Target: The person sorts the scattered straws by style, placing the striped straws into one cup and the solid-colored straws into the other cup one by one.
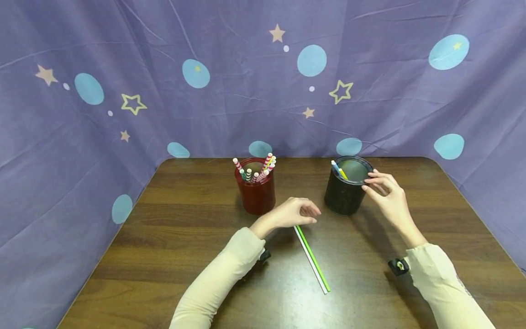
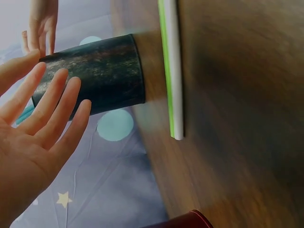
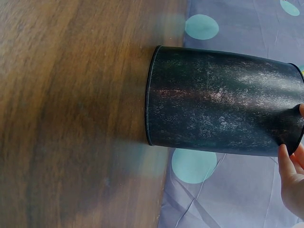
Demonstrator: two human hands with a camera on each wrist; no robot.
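My right hand [image 1: 389, 197] holds the rim of the black can [image 1: 343, 195] at its right side. In the right wrist view, the thumb touches the can's wall [image 3: 218, 99] close to the top. A blue stick [image 1: 335, 167] and a yellow one [image 1: 343, 173] lean inside this can. Between the two cans, my left hand [image 1: 293, 213] hovers over the table with nothing in it; its fingers [image 2: 61, 104] look spread in the left wrist view. Below it a green straw [image 1: 314, 260] and a white straw [image 1: 311, 262] lie side by side, their far ends next to the hand.
To the left stands a dark red can [image 1: 257, 197] holding several striped paper straws [image 1: 249, 174] with white tips. The wooden table [image 1: 172, 256] ends at the back against a purple curtain [image 1: 255, 91] printed with stars and blue ovals.
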